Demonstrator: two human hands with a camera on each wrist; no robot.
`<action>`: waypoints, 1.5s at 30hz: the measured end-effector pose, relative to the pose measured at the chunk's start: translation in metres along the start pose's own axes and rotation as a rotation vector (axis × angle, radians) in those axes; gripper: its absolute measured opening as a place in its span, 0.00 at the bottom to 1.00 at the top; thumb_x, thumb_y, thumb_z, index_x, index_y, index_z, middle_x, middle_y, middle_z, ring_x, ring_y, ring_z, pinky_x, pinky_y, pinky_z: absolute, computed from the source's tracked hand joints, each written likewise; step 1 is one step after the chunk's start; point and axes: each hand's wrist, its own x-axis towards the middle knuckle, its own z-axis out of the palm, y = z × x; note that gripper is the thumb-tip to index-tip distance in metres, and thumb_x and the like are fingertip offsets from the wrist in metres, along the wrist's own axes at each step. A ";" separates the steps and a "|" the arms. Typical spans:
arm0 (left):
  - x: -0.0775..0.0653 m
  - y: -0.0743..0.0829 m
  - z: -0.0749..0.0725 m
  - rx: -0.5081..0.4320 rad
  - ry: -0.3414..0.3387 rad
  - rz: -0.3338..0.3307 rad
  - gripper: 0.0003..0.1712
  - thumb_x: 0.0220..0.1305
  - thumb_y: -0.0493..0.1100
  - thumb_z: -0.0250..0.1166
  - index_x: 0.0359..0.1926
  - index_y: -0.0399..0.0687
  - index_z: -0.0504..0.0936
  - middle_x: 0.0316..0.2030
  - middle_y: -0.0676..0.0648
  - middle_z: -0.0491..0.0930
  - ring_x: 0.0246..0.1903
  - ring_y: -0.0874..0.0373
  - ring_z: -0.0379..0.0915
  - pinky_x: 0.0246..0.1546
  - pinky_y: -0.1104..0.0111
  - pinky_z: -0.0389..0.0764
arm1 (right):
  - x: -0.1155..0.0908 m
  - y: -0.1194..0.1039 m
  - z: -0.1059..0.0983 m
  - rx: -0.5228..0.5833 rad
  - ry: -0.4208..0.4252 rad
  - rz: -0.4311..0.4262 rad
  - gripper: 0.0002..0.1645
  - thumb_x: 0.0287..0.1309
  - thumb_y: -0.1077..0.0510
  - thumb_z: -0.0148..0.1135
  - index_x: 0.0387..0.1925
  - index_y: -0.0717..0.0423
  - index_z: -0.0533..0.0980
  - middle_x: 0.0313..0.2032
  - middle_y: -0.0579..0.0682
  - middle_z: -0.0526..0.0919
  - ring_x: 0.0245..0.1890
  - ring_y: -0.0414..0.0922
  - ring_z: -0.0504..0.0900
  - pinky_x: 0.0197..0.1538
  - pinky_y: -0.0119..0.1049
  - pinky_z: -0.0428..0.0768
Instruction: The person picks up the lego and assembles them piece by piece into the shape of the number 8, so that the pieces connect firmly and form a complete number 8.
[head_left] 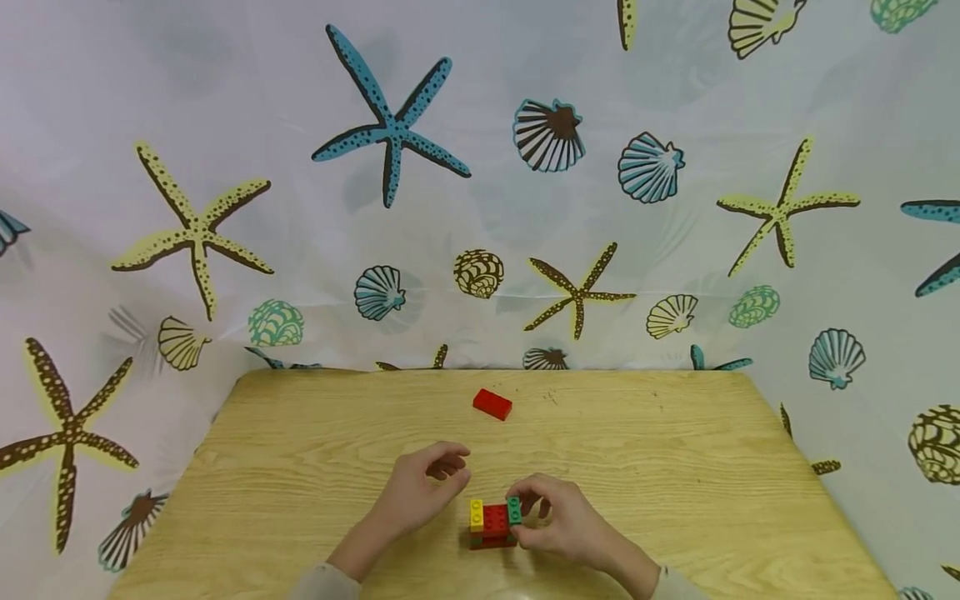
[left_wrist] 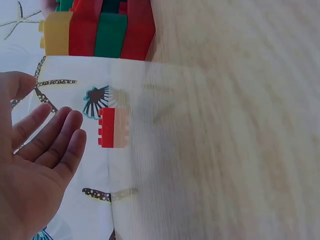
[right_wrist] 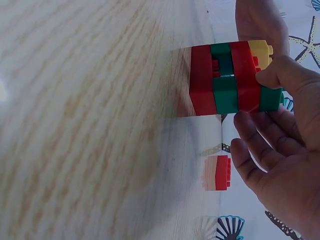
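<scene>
A small stack of toy building bricks stands on the table near its front. Its base is a red brick (right_wrist: 201,82), with green bricks above it and a gap between them. Across those lies another red brick (head_left: 496,519), topped by a yellow brick (head_left: 476,515) on the left and a green brick (head_left: 513,511) on the right. My right hand (head_left: 564,521) pinches the upper green brick between thumb and fingers. To the left of the stack, apart from it, my left hand (head_left: 422,490) hovers with loosely bent fingers and holds nothing.
A loose red brick (head_left: 492,404) lies farther back on the wooden table (head_left: 315,442). Behind the table and along its sides hangs a white cloth (head_left: 465,217) printed with starfish and shells.
</scene>
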 end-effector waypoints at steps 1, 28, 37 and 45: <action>0.003 -0.001 0.000 0.016 0.016 -0.005 0.15 0.72 0.45 0.70 0.57 0.50 0.85 0.43 0.52 0.89 0.42 0.59 0.85 0.47 0.68 0.85 | 0.000 0.000 0.000 -0.001 0.001 -0.002 0.20 0.60 0.60 0.74 0.54 0.57 0.82 0.45 0.46 0.87 0.43 0.43 0.85 0.44 0.37 0.84; 0.058 -0.027 0.007 0.048 0.115 -0.122 0.19 0.68 0.38 0.71 0.58 0.39 0.84 0.46 0.40 0.87 0.45 0.50 0.84 0.53 0.53 0.85 | 0.000 0.000 -0.002 0.003 -0.013 0.006 0.20 0.61 0.58 0.74 0.54 0.56 0.82 0.45 0.46 0.87 0.43 0.49 0.86 0.44 0.38 0.83; 0.073 -0.036 0.012 0.040 0.109 -0.151 0.19 0.68 0.38 0.71 0.58 0.37 0.83 0.44 0.42 0.85 0.44 0.50 0.83 0.53 0.52 0.85 | 0.000 0.001 -0.001 0.002 0.000 -0.011 0.20 0.60 0.60 0.74 0.53 0.57 0.82 0.45 0.47 0.87 0.43 0.50 0.86 0.43 0.37 0.83; 0.091 -0.044 0.017 0.034 0.134 -0.205 0.22 0.68 0.41 0.72 0.61 0.40 0.83 0.46 0.42 0.85 0.47 0.49 0.84 0.55 0.52 0.85 | 0.001 0.000 -0.001 -0.007 0.003 -0.031 0.19 0.59 0.60 0.74 0.53 0.57 0.82 0.44 0.47 0.87 0.42 0.49 0.86 0.42 0.38 0.83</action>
